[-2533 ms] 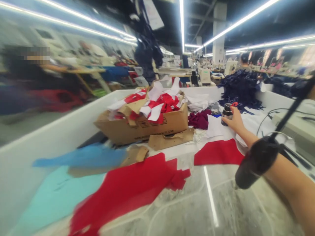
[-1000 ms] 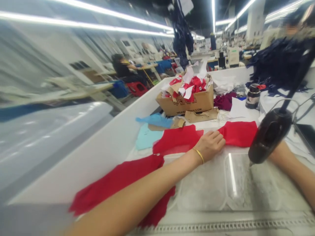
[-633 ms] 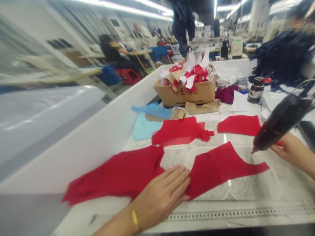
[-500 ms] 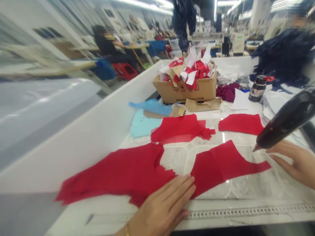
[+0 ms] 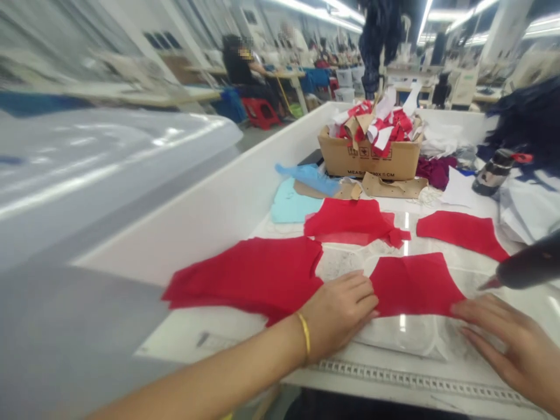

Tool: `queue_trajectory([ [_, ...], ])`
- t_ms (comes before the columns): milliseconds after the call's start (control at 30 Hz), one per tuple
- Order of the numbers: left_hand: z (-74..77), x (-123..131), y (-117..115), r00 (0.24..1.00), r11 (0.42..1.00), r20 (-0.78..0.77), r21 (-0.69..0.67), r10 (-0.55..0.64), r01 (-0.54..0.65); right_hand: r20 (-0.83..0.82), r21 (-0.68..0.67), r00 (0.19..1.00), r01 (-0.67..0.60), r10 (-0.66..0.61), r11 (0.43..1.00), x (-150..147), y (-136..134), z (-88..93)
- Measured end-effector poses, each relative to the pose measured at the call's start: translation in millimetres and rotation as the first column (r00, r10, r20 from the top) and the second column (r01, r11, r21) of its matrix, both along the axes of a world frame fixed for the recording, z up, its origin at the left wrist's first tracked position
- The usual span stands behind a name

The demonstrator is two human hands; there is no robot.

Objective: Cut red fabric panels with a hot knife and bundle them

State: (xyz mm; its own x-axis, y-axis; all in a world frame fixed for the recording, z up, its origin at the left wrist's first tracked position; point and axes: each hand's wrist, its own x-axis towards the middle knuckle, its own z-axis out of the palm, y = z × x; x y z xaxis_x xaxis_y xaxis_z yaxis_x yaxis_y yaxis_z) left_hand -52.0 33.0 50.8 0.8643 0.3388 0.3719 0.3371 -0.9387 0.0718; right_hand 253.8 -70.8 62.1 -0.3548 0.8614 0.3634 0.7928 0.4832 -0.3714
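- Red fabric panel (image 5: 413, 286): lies flat on the tabletop (image 5: 184, 335), lower right of centre, between the hands.
- Left hand (image 5: 343, 318): fingers loosely bent at the panel's left edge; whether they grip it cannot be told.
- Right hand (image 5: 510, 341): open, thumb apart from the fingers, whose tips touch the panel's lower right corner.
- Larger red cloth (image 5: 251, 274): left of centre, just beside the left hand.
- Dark pointed device (image 5: 534, 265): right edge of frame.
- Cardboard box (image 5: 371, 161): upper right, heaped with red and white scraps (image 5: 385, 125).
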Motion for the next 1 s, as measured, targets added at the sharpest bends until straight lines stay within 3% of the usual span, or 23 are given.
queue_trajectory([
  [100, 6.6, 2, 22, 0.991, 0.997, -0.112, -0.006, 0.080, -0.081, 0.075, -0.153, 0.996, -0.040, 0.052, 0.987, -34, 46, 2.1],
  [200, 8.6, -2, 47, 0.925, 0.961, -0.264, 0.022, 0.272, -0.276, 0.286, -0.233, 0.955, 0.155, -0.085, 0.960, -60, 93, -2.1],
  [267, 5.7, -5, 60, 0.877, 0.928, -0.312, 0.051, 0.366, -0.369, 0.359, -0.230, 0.917, 0.265, -0.172, 0.936, -72, 119, -5.9],
  [400, -2.7, -6, 78, 0.806, 0.885, -0.376, 0.095, 0.457, -0.457, 0.394, -0.177, 0.883, 0.347, -0.257, 0.921, -83, 148, -12.8],
  [667, 1.2, -1, 88, 0.766, 0.872, -0.434, 0.110, 0.474, -0.477, 0.411, -0.056, 0.832, 0.430, -0.372, 0.901, -69, 127, -6.4],
  [867, 1.8, -1, 90, 0.764, 0.869, -0.425, 0.139, 0.486, -0.476, 0.254, 0.256, 0.908, 0.269, -0.333, 0.929, -43, 107, -25.3],
  [1000, 0.1, -5, 93, 0.761, 0.860, -0.406, 0.171, 0.506, -0.480, 0.287, 0.266, 0.895, 0.267, -0.341, 0.926, -34, 106, -32.0],
])
